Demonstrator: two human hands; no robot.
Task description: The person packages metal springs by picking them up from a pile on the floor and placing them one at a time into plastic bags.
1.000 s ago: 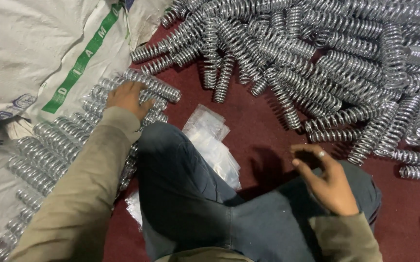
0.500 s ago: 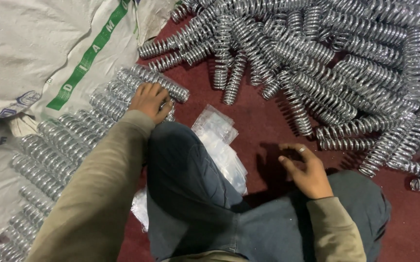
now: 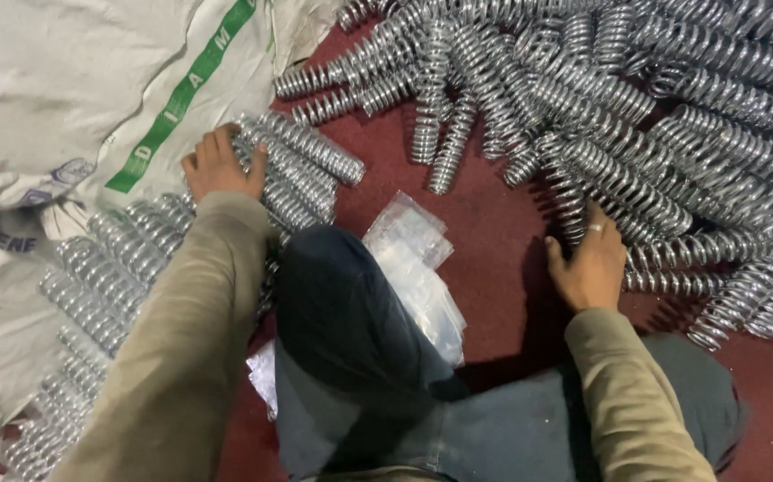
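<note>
Two hands work at once among chrome coil springs on a dark red floor [image 3: 494, 259]. At far left lies a white woven sack with a green stripe [image 3: 65, 98]; on it sits an ordered row of springs [image 3: 128, 250], laid side by side, their long axes running from upper left to lower right. The left hand [image 3: 219, 165] rests palm-down on the upper end of that row, fingers [image 3: 226, 136] spread narrowly over the topmost spring [image 3: 311, 152]; whether they close on it cannot be told. Centre, beside the raised knee [image 3: 342, 312], lie clear plastic bags [image 3: 418, 268]. The right hand [image 3: 594, 263], a ring on one finger, presses flat at the near edge of the loose spring heap [image 3: 601, 98], fingers extended, gripping nothing visibly. The heap's springs lie directly ahead and right of those fingers, mostly slanted.
</note>
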